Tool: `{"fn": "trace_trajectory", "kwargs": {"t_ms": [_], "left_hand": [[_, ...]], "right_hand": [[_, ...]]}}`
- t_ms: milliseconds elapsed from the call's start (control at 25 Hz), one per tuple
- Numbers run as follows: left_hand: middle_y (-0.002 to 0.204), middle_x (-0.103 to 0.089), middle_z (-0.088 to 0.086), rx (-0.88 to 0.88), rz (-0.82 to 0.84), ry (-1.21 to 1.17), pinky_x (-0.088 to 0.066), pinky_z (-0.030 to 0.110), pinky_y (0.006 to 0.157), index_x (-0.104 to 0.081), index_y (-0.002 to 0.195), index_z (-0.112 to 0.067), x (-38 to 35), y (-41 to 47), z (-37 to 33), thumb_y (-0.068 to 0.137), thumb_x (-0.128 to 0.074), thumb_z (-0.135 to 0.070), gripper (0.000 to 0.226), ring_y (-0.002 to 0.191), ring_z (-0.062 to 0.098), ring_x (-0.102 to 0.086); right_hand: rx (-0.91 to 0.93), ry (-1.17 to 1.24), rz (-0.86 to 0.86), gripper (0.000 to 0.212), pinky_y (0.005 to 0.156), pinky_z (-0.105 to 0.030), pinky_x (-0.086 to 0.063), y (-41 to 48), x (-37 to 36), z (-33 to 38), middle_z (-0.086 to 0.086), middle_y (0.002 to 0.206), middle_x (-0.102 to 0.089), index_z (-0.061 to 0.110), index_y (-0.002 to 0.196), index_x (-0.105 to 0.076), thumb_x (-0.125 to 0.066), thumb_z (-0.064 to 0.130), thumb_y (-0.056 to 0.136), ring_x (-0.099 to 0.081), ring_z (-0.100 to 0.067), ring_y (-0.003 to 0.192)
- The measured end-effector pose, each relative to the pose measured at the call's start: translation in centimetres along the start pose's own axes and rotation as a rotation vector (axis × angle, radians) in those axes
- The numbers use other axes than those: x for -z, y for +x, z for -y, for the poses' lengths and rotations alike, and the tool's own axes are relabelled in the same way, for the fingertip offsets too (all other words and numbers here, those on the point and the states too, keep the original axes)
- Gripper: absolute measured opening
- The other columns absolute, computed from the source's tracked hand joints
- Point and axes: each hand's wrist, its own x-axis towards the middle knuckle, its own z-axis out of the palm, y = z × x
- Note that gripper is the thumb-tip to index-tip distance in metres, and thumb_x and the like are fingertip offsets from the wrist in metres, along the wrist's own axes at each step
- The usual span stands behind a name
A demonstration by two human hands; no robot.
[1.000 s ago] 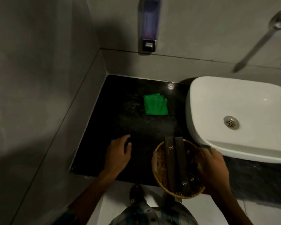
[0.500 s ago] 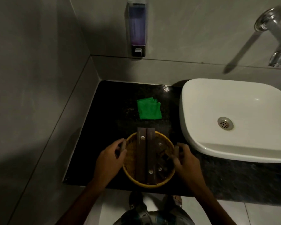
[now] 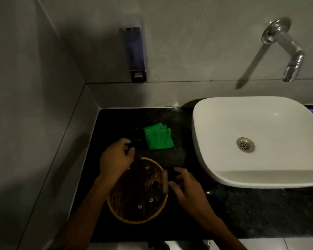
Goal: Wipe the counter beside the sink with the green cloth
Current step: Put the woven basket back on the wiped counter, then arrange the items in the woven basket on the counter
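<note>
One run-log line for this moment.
left hand: on basket rim | right hand: at basket handle | green cloth: folded, untouched on counter | wiping: not started

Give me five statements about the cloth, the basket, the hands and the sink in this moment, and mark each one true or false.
1. The green cloth lies folded on the black counter. True.
2. The left hand is holding the cloth. False: it is at the far left rim of the wicker basket, beside the cloth but apart from it.
3. The basket stands inside the sink. False: it is on the counter, to the left of the sink.
4. The right hand is at the basket's right rim. True.
5. Water runs from the tap. False: no stream shows, and the basin looks dry.
</note>
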Motion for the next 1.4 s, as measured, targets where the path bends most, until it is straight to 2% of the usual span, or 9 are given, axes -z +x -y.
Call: {"fn": "trace_trajectory", "kwargs": {"t_ms": [120, 240, 320, 440, 840, 960, 1080, 1240, 1400], "left_hand": [[0.120, -0.066, 0.012, 0.004, 0.217, 0.074, -0.053, 0.040, 0.090, -0.056, 0.123, -0.018, -3.7, 6.3, -6.6, 0.085, -0.064, -0.031, 0.041, 0.110, 0.032, -0.062], [0.138, -0.051, 0.021, 0.244, 0.378, -0.035, -0.048, 0.042, 0.099, -0.021, 0.147, -0.012, -7.3, 10.3, -9.1, 0.084, -0.067, -0.021, 0.078, 0.122, 0.038, -0.053], [0.146, -0.040, 0.026, 0.494, 0.283, -0.291, -0.045, 0.044, 0.103, 0.002, 0.151, -0.011, -8.8, 11.0, -9.1, 0.083, -0.069, -0.013, 0.098, 0.127, 0.041, -0.049], [0.147, -0.038, 0.030, 0.632, 0.122, -0.592, -0.045, 0.047, 0.102, -0.009, 0.150, 0.000, -9.2, 11.2, -8.7, 0.080, -0.072, -0.003, 0.094, 0.126, 0.044, -0.048], [0.096, -0.073, -0.005, -0.108, -0.230, -0.289, -0.058, 0.032, 0.074, -0.068, 0.112, -0.026, -8.2, -3.7, -30.8, 0.073, -0.078, -0.027, 0.040, 0.086, 0.016, -0.068], [0.088, -0.070, -0.018, -0.133, -0.044, -0.571, -0.056, 0.016, 0.061, -0.066, 0.105, -0.033, -12.4, -7.5, -38.1, 0.075, -0.077, -0.031, 0.032, 0.079, 0.002, -0.067], [0.090, -0.072, 0.003, -0.043, 0.169, -0.762, -0.057, 0.025, 0.065, -0.056, 0.106, -0.031, -18.9, -10.3, -44.8, 0.072, -0.080, -0.026, 0.042, 0.077, 0.016, -0.069], [0.102, -0.069, 0.016, -0.235, 0.357, -0.601, -0.053, 0.044, 0.083, -0.042, 0.106, -0.023, -29.2, -14.4, -52.6, 0.079, -0.071, -0.018, 0.040, 0.093, 0.036, -0.067], [0.129, -0.057, 0.014, -0.427, 0.549, -0.326, -0.043, 0.041, 0.094, -0.034, 0.132, -0.020, -35.5, -18.0, -58.3, 0.083, -0.061, -0.018, 0.056, 0.118, 0.035, -0.054]], "right_hand": [[0.020, 0.018, -0.115, 0.041, 0.075, -0.014, -0.049, -1.4, 2.7, -0.6, 0.013, 0.099, -0.059, 0.029, 0.124, -0.054, -0.068, 0.022, 0.087, -0.061, 0.000, 0.087], [0.024, 0.092, -0.244, 0.045, 0.068, -0.008, -0.049, -2.9, 5.6, -0.5, 0.012, 0.097, -0.064, 0.045, 0.116, -0.055, -0.071, 0.017, 0.085, -0.065, -0.003, 0.086], [0.049, 0.153, -0.313, 0.042, 0.065, -0.008, -0.050, -3.8, 7.7, -0.2, 0.011, 0.103, -0.064, 0.049, 0.113, -0.054, -0.069, 0.021, 0.086, -0.067, -0.006, 0.085], [0.102, 0.246, -0.340, 0.038, 0.060, -0.011, -0.051, -4.0, 10.3, -0.2, 0.012, 0.109, -0.061, 0.042, 0.119, -0.054, -0.066, 0.022, 0.088, -0.067, -0.012, 0.080], [0.086, 0.326, -0.445, 0.012, 0.059, -0.006, -0.046, -0.1, 26.4, -8.8, 0.012, 0.088, -0.069, 0.035, 0.092, -0.066, -0.068, 0.026, 0.085, -0.065, -0.007, 0.077], [-0.118, 0.560, -0.217, 0.041, 0.072, -0.023, -0.057, -0.1, 32.4, -13.8, 0.007, 0.095, -0.072, 0.036, 0.107, -0.062, -0.074, 0.053, 0.072, -0.069, -0.009, 0.089], [-0.218, 0.922, -0.286, 0.047, 0.069, -0.026, -0.058, -2.4, 37.3, -19.4, -0.005, 0.094, -0.074, 0.028, 0.114, -0.061, -0.077, 0.036, 0.071, -0.073, -0.015, 0.087], [-0.313, 0.643, -0.630, 0.037, 0.054, -0.021, -0.056, -5.8, 44.8, -28.3, -0.015, 0.081, -0.064, 0.015, 0.108, -0.054, -0.072, -0.003, 0.082, -0.066, -0.013, 0.060], [-0.371, 0.116, -0.624, 0.028, 0.077, -0.043, -0.054, -7.4, 49.7, -35.7, -0.009, 0.093, -0.066, 0.018, 0.094, -0.058, -0.072, -0.002, 0.081, -0.067, -0.031, 0.082]]}}
